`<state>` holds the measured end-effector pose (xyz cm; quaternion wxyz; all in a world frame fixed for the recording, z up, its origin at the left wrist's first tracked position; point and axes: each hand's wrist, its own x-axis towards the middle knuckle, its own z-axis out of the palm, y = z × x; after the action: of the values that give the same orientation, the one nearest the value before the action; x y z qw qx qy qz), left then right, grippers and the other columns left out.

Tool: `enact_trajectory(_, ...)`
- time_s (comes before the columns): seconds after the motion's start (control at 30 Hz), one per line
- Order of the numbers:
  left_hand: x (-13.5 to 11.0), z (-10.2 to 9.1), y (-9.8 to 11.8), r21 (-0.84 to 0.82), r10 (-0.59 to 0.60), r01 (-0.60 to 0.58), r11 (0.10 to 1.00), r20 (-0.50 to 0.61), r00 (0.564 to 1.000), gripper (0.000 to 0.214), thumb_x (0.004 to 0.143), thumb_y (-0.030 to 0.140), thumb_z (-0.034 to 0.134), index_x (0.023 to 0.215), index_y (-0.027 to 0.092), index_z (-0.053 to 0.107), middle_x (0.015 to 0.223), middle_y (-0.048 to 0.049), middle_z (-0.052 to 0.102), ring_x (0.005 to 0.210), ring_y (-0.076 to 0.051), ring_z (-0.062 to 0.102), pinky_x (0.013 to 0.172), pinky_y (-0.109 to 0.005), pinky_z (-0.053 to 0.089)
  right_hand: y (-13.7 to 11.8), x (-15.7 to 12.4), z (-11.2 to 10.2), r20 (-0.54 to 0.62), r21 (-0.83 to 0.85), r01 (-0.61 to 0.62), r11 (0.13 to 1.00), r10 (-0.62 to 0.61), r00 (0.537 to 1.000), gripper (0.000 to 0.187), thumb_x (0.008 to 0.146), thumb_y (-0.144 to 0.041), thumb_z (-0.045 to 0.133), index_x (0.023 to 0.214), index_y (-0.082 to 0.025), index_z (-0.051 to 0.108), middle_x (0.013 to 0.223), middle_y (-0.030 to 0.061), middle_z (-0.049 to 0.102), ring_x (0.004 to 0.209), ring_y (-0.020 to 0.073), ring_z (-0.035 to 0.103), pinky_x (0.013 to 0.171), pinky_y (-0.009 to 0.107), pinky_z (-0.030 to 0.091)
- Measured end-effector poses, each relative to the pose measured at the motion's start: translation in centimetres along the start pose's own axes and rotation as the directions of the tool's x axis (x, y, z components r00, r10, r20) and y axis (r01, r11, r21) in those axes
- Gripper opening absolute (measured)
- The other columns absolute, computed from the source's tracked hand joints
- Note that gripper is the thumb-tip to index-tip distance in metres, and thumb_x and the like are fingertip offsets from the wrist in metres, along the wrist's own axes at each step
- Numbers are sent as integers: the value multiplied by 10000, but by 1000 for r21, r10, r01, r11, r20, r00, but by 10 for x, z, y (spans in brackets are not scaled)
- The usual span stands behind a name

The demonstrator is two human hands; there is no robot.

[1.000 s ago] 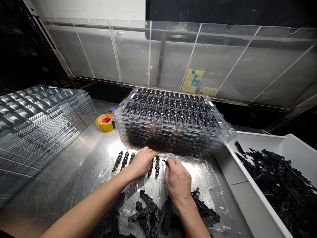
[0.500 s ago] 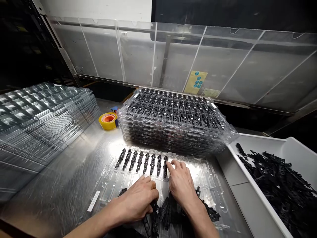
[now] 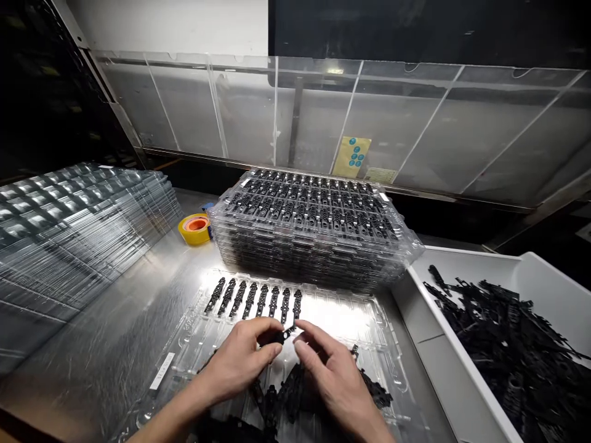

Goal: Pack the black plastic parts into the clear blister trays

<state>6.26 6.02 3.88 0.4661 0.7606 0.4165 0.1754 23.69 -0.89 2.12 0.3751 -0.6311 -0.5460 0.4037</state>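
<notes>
My left hand (image 3: pixel 237 354) pinches a small black plastic part (image 3: pixel 287 333) between thumb and fingers, its narrow end sticking out to the right. Just beside that end is my right hand (image 3: pixel 333 372), thumb and forefinger apart; whether the forefinger touches the tip I cannot tell. Both hands are over a clear plastic tray (image 3: pixel 184 351) with moulded slots. Several matching black parts (image 3: pixel 250 300) lie side by side in its far row, from the left to about the middle. Under and between my hands, a loose heap of black parts (image 3: pixel 290 394) covers the tray's near side.
Behind the tray rises a stack of filled clear trays (image 3: pixel 314 246). A roll of yellow tape (image 3: pixel 196 229) lies left of it, near a tall stack of clear trays (image 3: pixel 92 246). On the right, a white bin (image 3: pixel 462 381) holds many black parts. A transparent panel (image 3: pixel 249 117) closes the back.
My right hand has drawn back from the last part in the far row toward my left hand. My left hand has lifted a black part from the heap. The view has shifted slightly.
</notes>
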Motion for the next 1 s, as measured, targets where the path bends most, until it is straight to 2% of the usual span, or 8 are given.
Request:
enact_trajectory(0.07, 5, 12, 5, 8, 51, -51, 999, 68, 996, 229, 795, 159, 521, 965, 217, 664, 857, 9, 694, 802, -163, 618, 738, -254, 476, 2, -8, -2, -1, 198, 8, 980, -8, 1000, 350, 893, -439, 520, 1134, -210, 631, 893, 26, 668, 774, 169, 614, 726, 267, 485)
enact_trajectory(0.13, 8, 23, 9, 28, 91, -94, 995, 95, 991, 257, 804, 139, 499, 987, 224, 658, 892, 2, 702, 826, -165, 629, 773, -262, 480, 4, -10, -6, -91, 218, -6, 976, 27, 996, 283, 864, -408, 549, 1008, -190, 657, 814, 22, 664, 733, 166, 610, 686, 254, 477)
enact_trajectory(0.33, 28, 26, 8, -124, 12, -32, 992, -161, 987, 143, 839, 263, 552, 949, 191, 608, 918, -36, 676, 836, -169, 627, 750, -279, 506, 0, 1, -41, -300, -77, -162, 984, 132, 945, 141, 842, -315, 506, 854, -224, 613, 727, -8, 647, 633, 159, 590, 550, 242, 423)
enact_trajectory(0.47, 64, 24, 5, -269, -22, -36, 963, -208, 978, 162, 777, 308, 633, 838, 170, 572, 742, 6, 612, 679, -138, 598, 614, -244, 499, 6, 12, -52, -432, -238, -223, 945, 102, 896, 98, 860, -280, 499, 862, -226, 581, 752, -3, 656, 655, 168, 605, 591, 260, 426)
enact_trajectory(0.6, 99, 29, 0, -206, -16, -23, 978, -186, 982, 176, 781, 295, 616, 902, 170, 598, 684, 30, 589, 583, -122, 590, 540, -227, 489, 23, 18, -41, -404, -468, -198, 861, -9, 915, 136, 891, -175, 460, 912, -204, 591, 772, 12, 647, 661, 161, 590, 593, 254, 396)
enact_trajectory(0.73, 118, 36, -8, -62, -22, 13, 998, -152, 988, 178, 808, 232, 583, 959, 166, 653, 720, 8, 635, 512, -113, 580, 515, -232, 472, 33, 15, -28, -301, -771, -116, 626, -197, 933, 284, 894, -44, 381, 970, -184, 617, 805, 37, 627, 701, 167, 557, 584, 263, 355)
enact_trajectory(0.83, 123, 43, -9, 87, 1, 12, 996, -144, 990, 210, 799, 141, 582, 982, 168, 681, 821, -30, 689, 623, -142, 628, 623, -261, 489, 35, 14, -25, -198, -860, -70, 505, -205, 959, 279, 845, 2, 436, 875, -197, 629, 824, 35, 618, 747, 175, 539, 586, 267, 339)
enact_trajectory(1.0, 121, 51, -5, 325, 98, -53, 944, -122, 988, 306, 781, 55, 582, 1038, 185, 684, 972, -60, 697, 930, -212, 608, 827, -316, 452, 38, 17, -27, -145, -866, -39, 498, -178, 973, 215, 831, -31, 498, 833, -203, 628, 839, 36, 614, 774, 182, 526, 593, 268, 353)
